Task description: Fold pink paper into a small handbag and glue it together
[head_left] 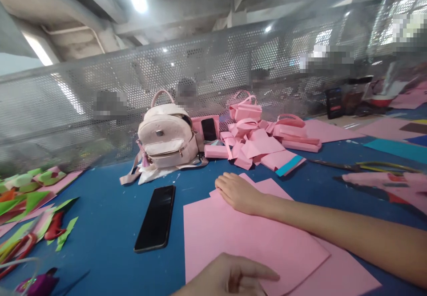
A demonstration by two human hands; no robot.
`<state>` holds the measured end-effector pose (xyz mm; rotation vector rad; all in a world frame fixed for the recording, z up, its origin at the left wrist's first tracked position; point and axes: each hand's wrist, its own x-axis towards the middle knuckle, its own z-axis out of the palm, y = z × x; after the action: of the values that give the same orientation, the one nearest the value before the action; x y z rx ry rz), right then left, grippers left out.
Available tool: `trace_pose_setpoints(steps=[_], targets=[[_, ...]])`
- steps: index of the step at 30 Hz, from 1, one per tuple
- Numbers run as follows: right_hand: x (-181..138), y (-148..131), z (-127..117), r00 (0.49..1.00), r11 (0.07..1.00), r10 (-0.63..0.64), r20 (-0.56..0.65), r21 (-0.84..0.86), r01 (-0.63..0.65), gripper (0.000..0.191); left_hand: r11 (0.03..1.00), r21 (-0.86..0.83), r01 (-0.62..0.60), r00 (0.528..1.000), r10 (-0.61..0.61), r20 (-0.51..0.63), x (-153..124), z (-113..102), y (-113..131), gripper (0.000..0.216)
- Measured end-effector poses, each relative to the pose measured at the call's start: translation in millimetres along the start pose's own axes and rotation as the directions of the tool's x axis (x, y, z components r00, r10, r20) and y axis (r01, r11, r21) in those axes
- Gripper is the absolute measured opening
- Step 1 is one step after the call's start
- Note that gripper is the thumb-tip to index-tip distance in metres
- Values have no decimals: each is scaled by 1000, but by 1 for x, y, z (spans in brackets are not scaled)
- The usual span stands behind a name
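Your right hand lies palm down on the far corner of the top pink sheet, its fingers stretched out and close together, pressing flat and clasping nothing. Your left hand rests on the near edge of the same sheet at the bottom of the view, with one finger laid out straight across the paper and the others curled. The frame cuts off part of it, so you cannot tell whether it grips anything. The sheet lies flat on the blue desk, stacked askew on more pink sheets under it. Just to its left lies a black phone, face up and apart from the paper. Farther back stand a pale pink backpack and, to its right, a heap of folded pink paper pieces. Scissors lie off to the right and green paper scraps at the left edge.
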<state>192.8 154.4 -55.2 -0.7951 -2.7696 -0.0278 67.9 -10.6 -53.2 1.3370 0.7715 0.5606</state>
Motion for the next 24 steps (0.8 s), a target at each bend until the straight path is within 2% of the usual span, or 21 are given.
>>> trace_pose_setpoints(steps=[1,2,3,4,5,6,7,8,10,13,18,21,24], targets=[[0,1,1,1000,1000,-3,-10,2,3,14,977,215,-11,997,26,-71,0,-6,9,38],[-1,2,2,1000,1000,-6,-19,4,6,14,878,474,-73,976,161,-148,0,-13,18,31],[-1,3,3,1000,1000,-9,-27,6,9,14,673,721,-166,928,354,-117,1,-21,26,26],[-1,4,3,999,1000,-10,-34,8,11,13,385,899,-208,803,592,-67,2,-30,33,23],[-1,5,4,999,1000,-11,-41,9,11,13,103,961,-256,716,689,117,4,-38,39,22],[-1,5,4,999,1000,-11,-48,11,11,14,-97,948,-305,675,680,286,5,-46,43,21],[-1,6,4,998,1000,-11,-55,12,11,15,-211,917,-339,639,663,389,6,-52,44,20],[-1,6,5,998,1000,-11,-62,14,12,16,-280,892,-354,600,664,446,8,-55,44,17],[-1,8,6,997,1000,-16,-74,14,17,17,-356,862,-361,576,642,507,9,-56,38,10],[-1,9,9,996,1000,-25,-86,14,26,18,-400,850,-342,606,597,525,10,-47,24,19],[-1,12,14,995,999,-34,-96,17,36,16,-366,867,-337,634,593,497,8,-35,11,22],[-1,13,15,995,999,-42,-95,18,44,17,-357,857,-370,654,555,514,8,-33,15,21],[-2,12,14,995,999,-43,-93,17,45,16,-353,843,-407,682,496,537,8,-34,22,31]])
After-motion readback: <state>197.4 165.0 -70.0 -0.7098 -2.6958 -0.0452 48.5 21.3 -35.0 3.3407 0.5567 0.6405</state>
